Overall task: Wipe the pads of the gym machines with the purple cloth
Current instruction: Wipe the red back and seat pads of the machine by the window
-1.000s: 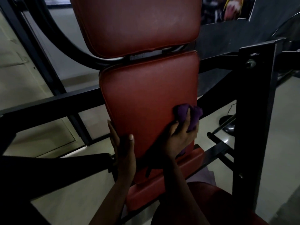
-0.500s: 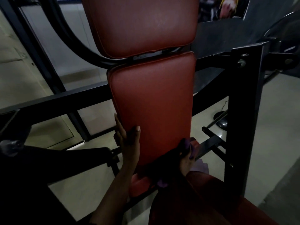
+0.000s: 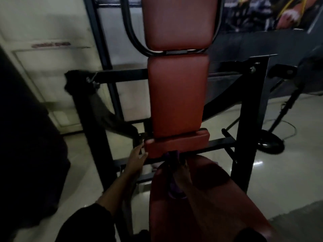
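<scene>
Head view: wiping low down on a red-padded gym machine, slightly blurred.
Looking past the black frame point(image 3: 251, 110), along the seat pad point(image 3: 218, 206) toward the upright back pad point(image 3: 177, 95) and the short low pad point(image 3: 181, 144) beneath it. Gripping the low pad's left end with the left hand point(image 3: 138, 157), thumb lying over the top corner. Pressing with the right hand point(image 3: 181, 173) at the gap between seat pad and low pad, fingers clenching the bunched purple cloth point(image 3: 172, 186).
</scene>
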